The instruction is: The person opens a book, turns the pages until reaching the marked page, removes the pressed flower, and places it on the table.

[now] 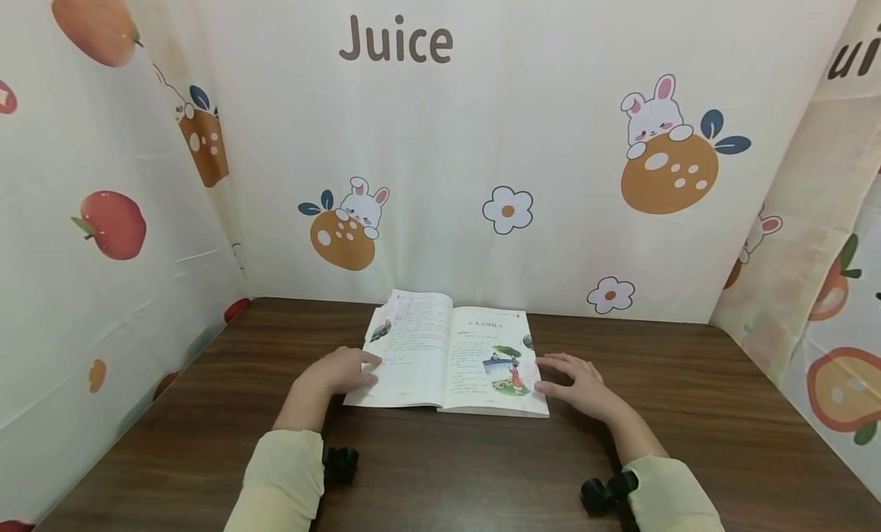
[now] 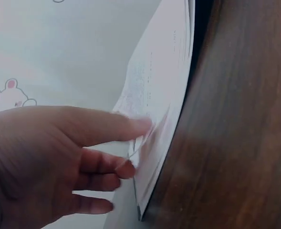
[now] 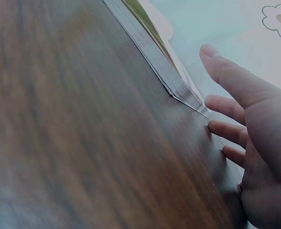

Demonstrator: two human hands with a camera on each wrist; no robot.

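An open book lies on the brown table, printed text on its left page and coloured pictures on its right page. At its left edge is my left hand. In the left wrist view the thumb lies over a lifted, curving page, with the index fingertip behind the sheet's edge, pinching it. My right hand is at the book's right edge, thumb and fingers apart. In the right wrist view its fingers reach the corner of the page block, holding nothing.
The table runs back to a printed curtain with fruit and rabbits, close behind the book. More printed cloth hangs at the left and right sides. Black wrist cameras are strapped near both sleeves.
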